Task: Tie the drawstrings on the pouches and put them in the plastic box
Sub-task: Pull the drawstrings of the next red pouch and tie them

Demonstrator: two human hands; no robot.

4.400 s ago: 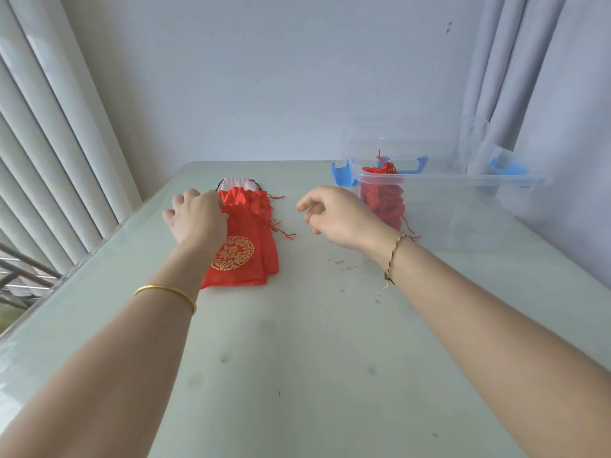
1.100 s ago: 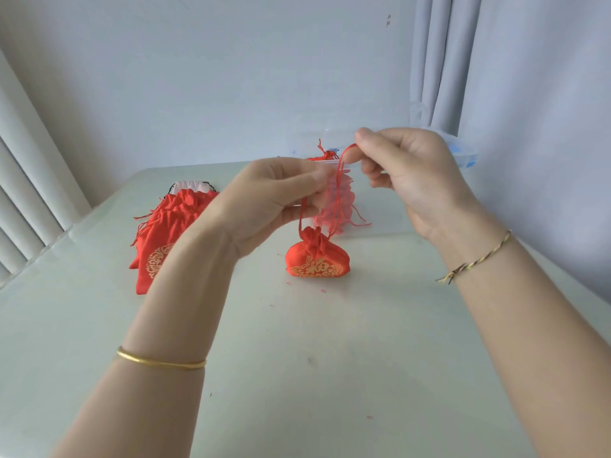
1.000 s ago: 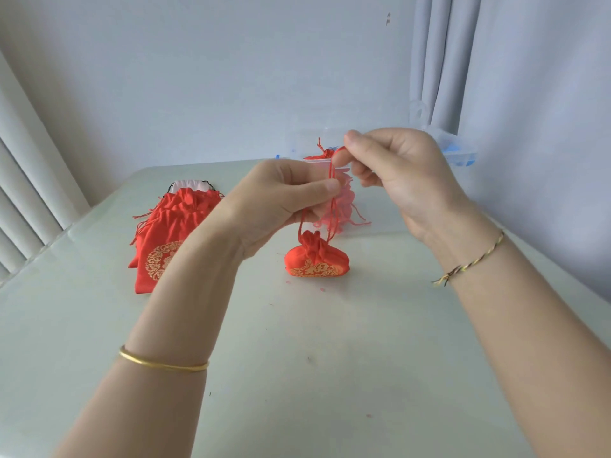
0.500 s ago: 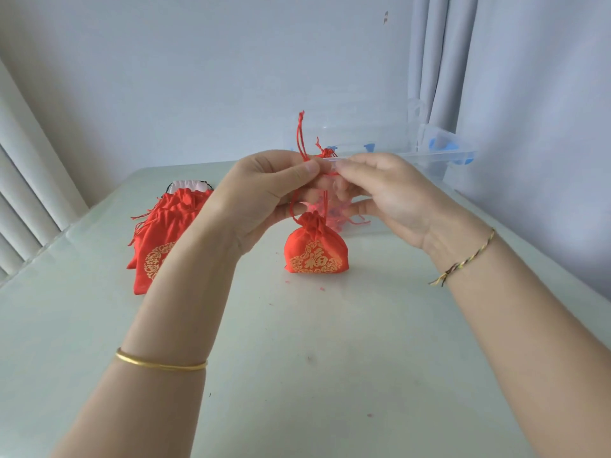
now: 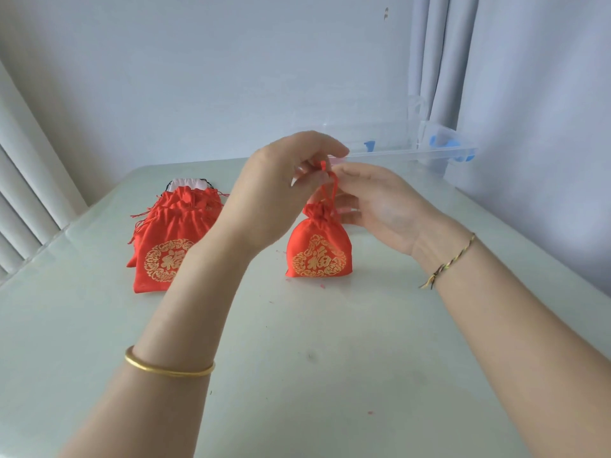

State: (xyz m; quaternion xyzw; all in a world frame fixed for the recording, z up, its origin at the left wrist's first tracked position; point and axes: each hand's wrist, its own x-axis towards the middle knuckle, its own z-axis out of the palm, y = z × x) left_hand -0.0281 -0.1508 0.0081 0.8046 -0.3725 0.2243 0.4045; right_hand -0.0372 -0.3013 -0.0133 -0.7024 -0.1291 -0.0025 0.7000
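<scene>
Above glossy table [image 5: 297,375]: left hand [image 5: 281,193] pinches cord [image 5: 332,190] of satin pouch [image 5: 317,249]; right hand [image 5: 386,209] slack.

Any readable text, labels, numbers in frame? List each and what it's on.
"福", gold, inside a round gold ornament on the front of the cinched pouch whose drawstring the left hand pinches.
"福", same gold print, on the top pouch of the pile; its right edge is hidden by the left forearm.
Plastic box: no label or text visible.
</scene>
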